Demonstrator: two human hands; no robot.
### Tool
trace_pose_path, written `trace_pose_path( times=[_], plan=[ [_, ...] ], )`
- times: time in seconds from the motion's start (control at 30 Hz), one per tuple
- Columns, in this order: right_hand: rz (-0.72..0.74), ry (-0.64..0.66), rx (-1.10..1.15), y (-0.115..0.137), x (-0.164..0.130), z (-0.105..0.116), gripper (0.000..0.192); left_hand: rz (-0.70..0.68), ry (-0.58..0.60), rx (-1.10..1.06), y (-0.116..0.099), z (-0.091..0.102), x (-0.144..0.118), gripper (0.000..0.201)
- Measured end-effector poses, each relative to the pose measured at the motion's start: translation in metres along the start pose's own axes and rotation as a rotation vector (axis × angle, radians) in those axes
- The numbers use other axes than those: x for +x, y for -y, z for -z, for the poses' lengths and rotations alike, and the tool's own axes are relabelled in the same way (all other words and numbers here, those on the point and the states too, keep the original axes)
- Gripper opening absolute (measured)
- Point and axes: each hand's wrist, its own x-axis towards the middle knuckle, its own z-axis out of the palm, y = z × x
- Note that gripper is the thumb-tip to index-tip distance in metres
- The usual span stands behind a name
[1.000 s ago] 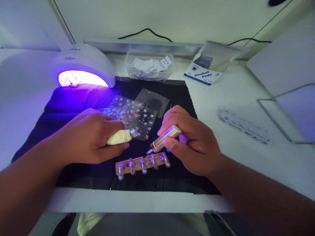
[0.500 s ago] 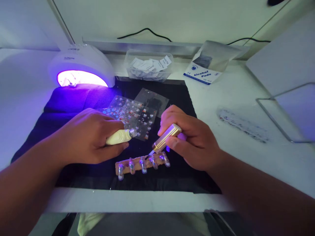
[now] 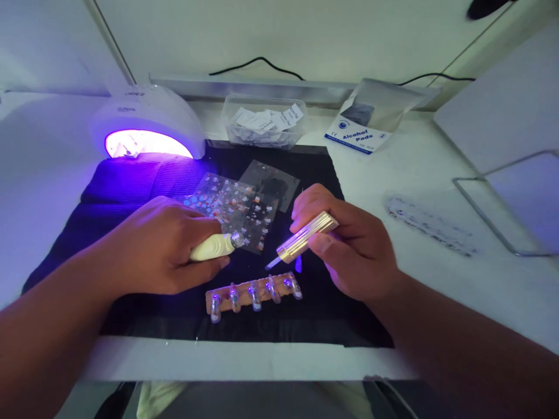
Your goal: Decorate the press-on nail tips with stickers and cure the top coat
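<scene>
My left hand (image 3: 161, 247) grips a cream-coloured pen-shaped tool (image 3: 215, 247) with a shiny tip that points right. My right hand (image 3: 349, 244) holds a gold ridged brush handle (image 3: 305, 237), its small tip hanging just above a wooden strip (image 3: 244, 289) that carries several clear nail tips in a row. The strip lies on a black mat (image 3: 305, 314) between both hands. Behind the tools lie transparent sticker sheets (image 3: 236, 206) with small coloured decals.
A white nail lamp (image 3: 146, 125) glows purple at the back left. A clear tub of small packets (image 3: 264, 122) and a bag of alcohol pads (image 3: 364, 119) stand at the back. A wire frame (image 3: 502, 203) sits at the right. Cables run along the wall.
My right hand has lifted the brush up and slightly right, so its tip has come off the nail tips on the strip. The left hand stays put.
</scene>
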Motion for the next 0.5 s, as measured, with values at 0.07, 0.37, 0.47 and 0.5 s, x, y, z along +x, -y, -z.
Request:
trace_pose_path(
  times=[0.07, 0.37, 0.47, 0.5],
  plan=[
    [-0.013, -0.070, 0.096, -0.002, -0.003, -0.003, 0.011, 0.010, 0.015, 0.007, 0.000, 0.000, 0.000, 0.032],
    [-0.051, -0.260, 0.233, 0.003, -0.003, -0.014, 0.014, 0.025, 0.068, 0.016, -0.003, -0.003, 0.001, 0.031],
    [-0.057, -0.254, 0.207, 0.002, -0.003, -0.015, 0.015, 0.014, 0.075, 0.013, -0.003, -0.003, 0.002, 0.030],
    [-0.067, -0.248, 0.193, 0.001, -0.004, -0.015, 0.015, 0.012, 0.076, 0.013, -0.004, -0.003, 0.003, 0.030]
  ],
)
